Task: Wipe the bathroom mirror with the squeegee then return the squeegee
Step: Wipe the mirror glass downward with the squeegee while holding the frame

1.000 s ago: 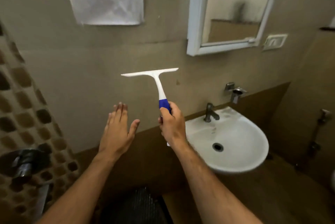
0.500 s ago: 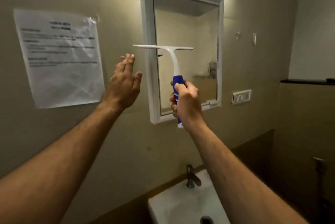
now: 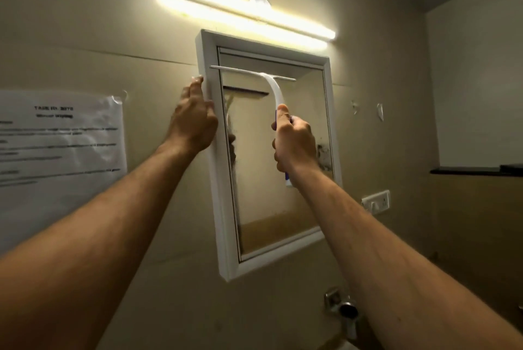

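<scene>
A white-framed mirror [image 3: 283, 202] hangs on the beige wall, its glass hazy. My right hand [image 3: 294, 143] grips the blue handle of a white squeegee [image 3: 273, 86]. The blade lies across the top of the glass, just under the upper frame. My left hand [image 3: 195, 120] rests against the mirror's left frame edge, fingers straight and pointing up. The squeegee and my hand show as reflections in the glass.
A lit tube light [image 3: 243, 7] runs above the mirror. A printed paper sheet [image 3: 59, 148] is stuck to the wall at left. A switch plate [image 3: 376, 202] sits right of the mirror, a chrome tap fitting [image 3: 343, 310] below it, a dark ledge [image 3: 475, 170] at far right.
Both hands rose toward the mirror. The squeegee blade went from mid-air up to the top of the glass. My left hand moved from open in the air onto the mirror's left frame.
</scene>
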The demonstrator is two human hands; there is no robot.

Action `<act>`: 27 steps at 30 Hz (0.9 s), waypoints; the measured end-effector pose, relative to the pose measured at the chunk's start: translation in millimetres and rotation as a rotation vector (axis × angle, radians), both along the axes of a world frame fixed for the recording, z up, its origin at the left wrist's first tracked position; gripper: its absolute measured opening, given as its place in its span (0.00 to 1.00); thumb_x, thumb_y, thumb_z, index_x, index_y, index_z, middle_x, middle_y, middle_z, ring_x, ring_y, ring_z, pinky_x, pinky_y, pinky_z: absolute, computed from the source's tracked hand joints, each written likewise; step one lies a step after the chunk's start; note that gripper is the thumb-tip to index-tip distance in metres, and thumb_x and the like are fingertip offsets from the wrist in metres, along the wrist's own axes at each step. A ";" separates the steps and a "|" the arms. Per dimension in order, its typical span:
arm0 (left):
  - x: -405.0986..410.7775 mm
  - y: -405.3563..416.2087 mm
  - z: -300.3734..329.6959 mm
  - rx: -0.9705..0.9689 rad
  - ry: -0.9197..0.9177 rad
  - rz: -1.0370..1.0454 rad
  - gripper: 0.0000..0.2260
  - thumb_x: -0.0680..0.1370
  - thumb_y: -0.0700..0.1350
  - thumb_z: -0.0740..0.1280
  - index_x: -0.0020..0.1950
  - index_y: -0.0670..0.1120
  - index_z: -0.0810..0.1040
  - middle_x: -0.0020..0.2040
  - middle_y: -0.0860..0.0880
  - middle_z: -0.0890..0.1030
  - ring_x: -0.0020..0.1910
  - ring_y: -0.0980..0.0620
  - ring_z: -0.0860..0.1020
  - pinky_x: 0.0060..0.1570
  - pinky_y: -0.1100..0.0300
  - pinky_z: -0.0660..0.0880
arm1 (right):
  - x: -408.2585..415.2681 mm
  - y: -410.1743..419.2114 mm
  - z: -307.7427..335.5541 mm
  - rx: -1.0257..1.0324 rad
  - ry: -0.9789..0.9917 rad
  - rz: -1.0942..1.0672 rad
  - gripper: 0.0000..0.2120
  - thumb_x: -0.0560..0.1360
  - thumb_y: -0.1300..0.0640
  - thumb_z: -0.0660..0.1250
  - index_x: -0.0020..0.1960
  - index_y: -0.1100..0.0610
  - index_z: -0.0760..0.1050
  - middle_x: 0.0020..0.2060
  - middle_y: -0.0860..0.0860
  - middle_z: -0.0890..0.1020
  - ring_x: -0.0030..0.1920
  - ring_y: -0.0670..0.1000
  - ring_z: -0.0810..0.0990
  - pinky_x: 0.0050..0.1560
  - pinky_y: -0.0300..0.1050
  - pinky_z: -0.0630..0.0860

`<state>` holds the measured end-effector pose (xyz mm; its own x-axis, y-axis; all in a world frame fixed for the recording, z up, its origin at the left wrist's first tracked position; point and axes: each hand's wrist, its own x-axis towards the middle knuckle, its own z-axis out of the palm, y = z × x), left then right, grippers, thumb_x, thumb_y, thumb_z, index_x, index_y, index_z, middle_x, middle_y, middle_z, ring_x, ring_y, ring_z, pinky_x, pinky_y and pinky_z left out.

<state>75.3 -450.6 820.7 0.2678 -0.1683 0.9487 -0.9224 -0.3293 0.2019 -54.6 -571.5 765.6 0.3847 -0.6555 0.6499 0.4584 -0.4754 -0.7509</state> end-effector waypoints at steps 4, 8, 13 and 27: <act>18.2 -23.5 14.8 -0.077 -0.058 -0.066 0.24 0.82 0.44 0.53 0.77 0.46 0.52 0.76 0.46 0.56 0.74 0.48 0.56 0.70 0.57 0.55 | 20.4 -16.8 33.6 0.018 -0.022 -0.052 0.21 0.81 0.40 0.52 0.47 0.55 0.76 0.34 0.51 0.77 0.31 0.49 0.74 0.30 0.44 0.70; 38.3 -39.9 14.5 -0.121 -0.151 -0.130 0.24 0.83 0.45 0.51 0.78 0.48 0.49 0.78 0.49 0.52 0.75 0.52 0.51 0.71 0.57 0.53 | 40.9 -27.7 46.8 0.028 -0.049 -0.066 0.23 0.81 0.40 0.52 0.50 0.57 0.76 0.34 0.50 0.76 0.30 0.48 0.73 0.28 0.42 0.68; 54.0 -52.6 4.3 -0.237 -0.132 -0.252 0.23 0.84 0.48 0.51 0.78 0.48 0.49 0.77 0.50 0.53 0.75 0.54 0.53 0.71 0.60 0.54 | 51.3 -38.5 28.6 0.018 -0.063 -0.027 0.19 0.81 0.40 0.52 0.44 0.52 0.72 0.31 0.49 0.71 0.26 0.46 0.67 0.20 0.37 0.64; 33.9 -58.5 -36.4 -0.307 0.006 -0.475 0.20 0.84 0.46 0.50 0.76 0.43 0.56 0.74 0.46 0.62 0.70 0.57 0.62 0.47 0.82 0.53 | 43.2 -44.9 31.3 -0.060 -0.101 0.128 0.14 0.83 0.51 0.55 0.57 0.57 0.75 0.34 0.54 0.78 0.23 0.47 0.69 0.21 0.40 0.67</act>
